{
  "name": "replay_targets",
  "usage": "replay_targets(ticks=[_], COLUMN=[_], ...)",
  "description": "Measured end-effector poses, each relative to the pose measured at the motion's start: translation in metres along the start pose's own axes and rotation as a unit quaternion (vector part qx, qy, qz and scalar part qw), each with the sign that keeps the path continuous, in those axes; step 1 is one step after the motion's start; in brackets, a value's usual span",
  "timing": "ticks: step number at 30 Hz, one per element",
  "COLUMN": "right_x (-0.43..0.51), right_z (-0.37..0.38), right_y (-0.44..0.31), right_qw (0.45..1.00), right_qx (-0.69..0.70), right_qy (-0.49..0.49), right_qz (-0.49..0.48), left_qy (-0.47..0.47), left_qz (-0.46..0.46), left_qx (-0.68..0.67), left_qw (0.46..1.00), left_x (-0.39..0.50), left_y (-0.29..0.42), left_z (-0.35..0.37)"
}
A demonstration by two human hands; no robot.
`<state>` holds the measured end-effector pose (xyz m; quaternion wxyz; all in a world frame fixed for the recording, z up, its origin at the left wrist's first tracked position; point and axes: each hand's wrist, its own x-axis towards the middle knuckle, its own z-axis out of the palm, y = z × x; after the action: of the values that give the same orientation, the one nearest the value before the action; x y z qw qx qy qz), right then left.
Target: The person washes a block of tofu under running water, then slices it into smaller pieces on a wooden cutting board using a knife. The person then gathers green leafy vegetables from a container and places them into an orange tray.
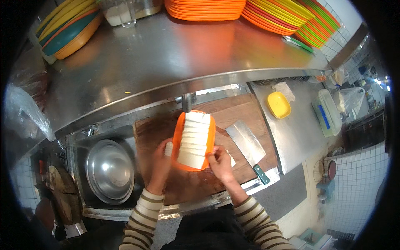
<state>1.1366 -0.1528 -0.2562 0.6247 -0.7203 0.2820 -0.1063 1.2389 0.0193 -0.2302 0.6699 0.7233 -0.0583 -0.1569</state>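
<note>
Between my two hands is an orange oval plate (176,137), carrying a row of white slices (194,140) that look like tofu. My left hand (163,157) grips the plate's left edge, with a pale wrapping on one finger. On its lower right rim, the fingers of my right hand (221,163) pinch the edge. Below the plate lies a wooden cutting board (150,131). To the right on the board rests a cleaver (245,140), its green handle (261,174) reaching past the near edge. A small white scrap (232,162) shows beside my right hand.
Left of the board, a metal bowl (110,172) sits in the sink (132,134). A steel shelf (140,62) spans the far side, bearing stacked orange plates (204,11) and other coloured stacks. A faucet (187,103) overhangs the board. Rightward are a yellow dish (278,105) and a plastic container (326,114).
</note>
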Motion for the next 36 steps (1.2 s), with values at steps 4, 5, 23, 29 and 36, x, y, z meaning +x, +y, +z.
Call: replay_targets(ticks=[4,5,23,29,36], right_x=[-0.010,-0.013,0.003,0.017,0.003], right_z=[-0.066,-0.088,-0.280,-0.305,-0.342], right_y=[0.004,0.001,0.105,0.155,0.149], right_qw=[0.990,0.988,0.988,0.993,0.988], right_qx=[0.112,0.126,0.110,0.074,0.066], right_qy=[0.079,0.090,0.101,0.091,0.136], right_qz=[-0.016,-0.002,0.044,0.017,0.042], left_qy=[-0.099,-0.125,-0.420,-0.302,-0.212], left_qz=[-0.010,-0.008,0.155,0.169,0.042], left_qx=[-0.148,-0.172,0.319,0.460,0.307], left_qw=[0.984,0.977,0.835,0.818,0.927], left_x=[-0.010,-0.013,0.009,-0.027,-0.056], left_y=[-0.002,-0.004,-0.027,-0.013,-0.040], left_z=[0.045,0.056,0.141,0.133,0.124])
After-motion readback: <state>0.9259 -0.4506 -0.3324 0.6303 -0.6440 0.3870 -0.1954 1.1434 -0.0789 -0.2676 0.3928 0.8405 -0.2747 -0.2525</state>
